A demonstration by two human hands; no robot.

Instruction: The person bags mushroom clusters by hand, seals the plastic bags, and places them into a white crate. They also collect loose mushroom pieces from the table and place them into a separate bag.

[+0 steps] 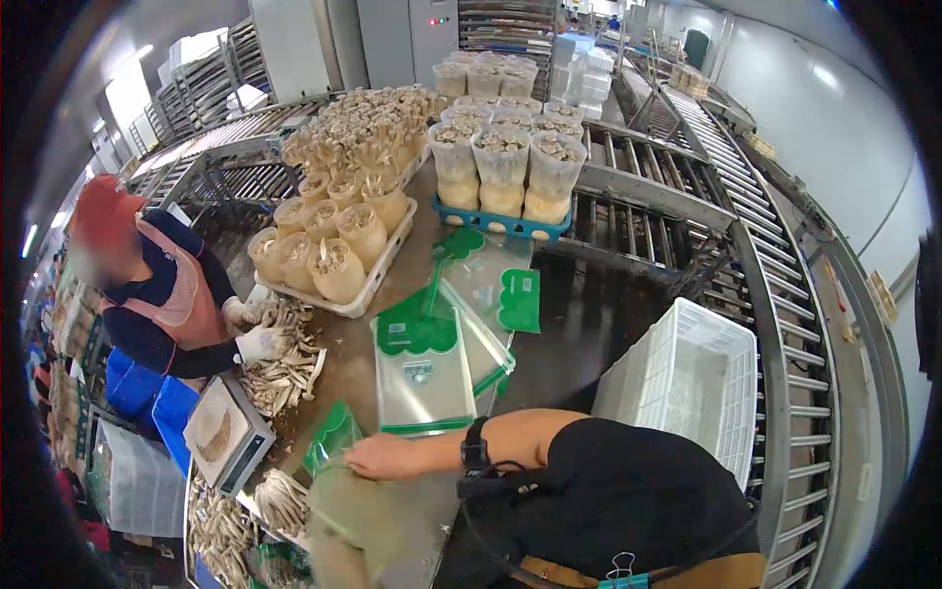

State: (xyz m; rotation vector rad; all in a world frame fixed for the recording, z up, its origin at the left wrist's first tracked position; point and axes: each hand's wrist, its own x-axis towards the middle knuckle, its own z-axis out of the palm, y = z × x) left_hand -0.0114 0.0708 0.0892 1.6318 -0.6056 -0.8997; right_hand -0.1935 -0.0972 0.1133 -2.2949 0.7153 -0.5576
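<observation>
My right hand (383,458), with a watch on the wrist, reaches left across the table. Its fingers are closed on the edge of a clear plastic bag with a green top (332,437). Below it, my left hand (358,510) is smeared by motion, so its fingers cannot be made out. Just left of it lies a bunch of long-stemmed mushrooms (283,503). Flat green-and-clear bags (424,378) lie beyond my right forearm. A weighing scale (228,432) stands to the left, near the loose mushrooms (285,368).
Across the table at left, a co-worker's gloved hands (260,339) handle mushrooms. A white tray (378,280) of mushroom jars and a blue tray (500,226) of clear tubs stand at the back. At right are a white crate (677,393) and a roller conveyor (795,334).
</observation>
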